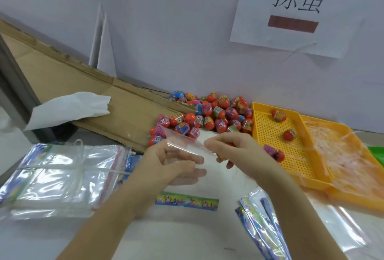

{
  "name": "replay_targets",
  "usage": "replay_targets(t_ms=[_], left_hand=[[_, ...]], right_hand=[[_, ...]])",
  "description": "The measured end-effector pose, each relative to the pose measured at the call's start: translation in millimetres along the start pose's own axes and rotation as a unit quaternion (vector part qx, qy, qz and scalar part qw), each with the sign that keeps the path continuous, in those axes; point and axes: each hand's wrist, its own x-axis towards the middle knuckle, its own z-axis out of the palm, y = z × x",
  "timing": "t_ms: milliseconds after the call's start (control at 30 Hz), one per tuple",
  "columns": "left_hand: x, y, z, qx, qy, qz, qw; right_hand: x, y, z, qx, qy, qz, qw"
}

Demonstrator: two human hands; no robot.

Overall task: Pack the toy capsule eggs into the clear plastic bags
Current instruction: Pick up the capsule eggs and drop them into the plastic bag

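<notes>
A heap of red, blue and pink capsule eggs [209, 114] lies against the wall at the back of the table. Above the table's middle, both hands hold one clear plastic bag [182, 145] with a colourful printed strip at its bottom. My left hand [172, 164] grips the bag with its fingers showing through the film. My right hand [230, 147] pinches the bag's upper edge, and something red shows under its fingers. A tied bundle of clear bags [60, 174] lies at the left.
A yellow perforated tray [270, 141] with three eggs sits at the right, beside an orange tray [353, 176] holding crumpled film. Flat cardboard [99, 101] leans at the back left. Loose printed bags [264, 228] lie at the front right.
</notes>
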Motion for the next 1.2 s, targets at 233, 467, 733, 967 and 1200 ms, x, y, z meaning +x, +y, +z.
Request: replay_targets(t_ms=[233, 467, 733, 967, 1200], left_hand=[[-7, 5, -3, 0.058, -0.057, 0.043, 0.996], [-7, 11, -7, 0.095, -0.121, 0.009, 0.988], [-4, 8, -1, -0.002, 0.002, 0.077, 0.997], [-3, 7, 5, -0.031, 0.081, 0.088, 0.992], [-7, -4, 10, 0.134, 0.281, 0.288, 0.905]], right_hand=[[-7, 2, 13, 0.041, 0.044, 0.049, 0.997], [-15, 2, 13, 0.201, 0.035, -0.057, 0.977], [-16, -2, 9, 0.131, 0.067, -0.084, 0.986], [-17, -3, 11, 0.124, 0.168, -0.106, 0.972], [-31, -20, 10, 0.123, 0.097, -0.096, 0.983]])
